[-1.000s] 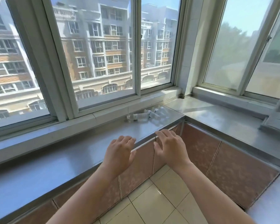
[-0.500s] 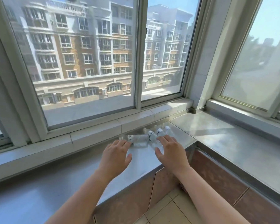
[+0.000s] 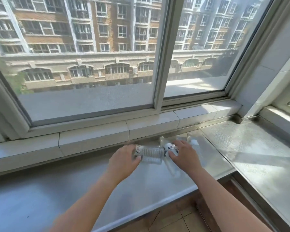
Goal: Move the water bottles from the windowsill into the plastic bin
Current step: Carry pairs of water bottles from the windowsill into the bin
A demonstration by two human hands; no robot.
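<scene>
Several clear water bottles lie on their sides on the metal windowsill (image 3: pixel 57 190), close to the tiled ledge. My left hand (image 3: pixel 124 162) wraps around the labelled end of the nearest bottle (image 3: pixel 149 154), which lies crosswise. My right hand (image 3: pixel 182 155) closes over a second bottle (image 3: pixel 169 148) with a white cap and dark label, whose body shows below the fingers. More bottles (image 3: pixel 193 142) lie just behind my right hand, partly hidden. No plastic bin is in view.
The white tiled ledge (image 3: pixel 94 139) and the window frame (image 3: pixel 159 64) rise right behind the bottles. The sill turns a corner at the right (image 3: pixel 258 156). Its front edge drops to brown panels and a tiled floor (image 3: pixel 174 220).
I have come closer to the sill. Both hands went from hovering open near the bottles to closing on one bottle each.
</scene>
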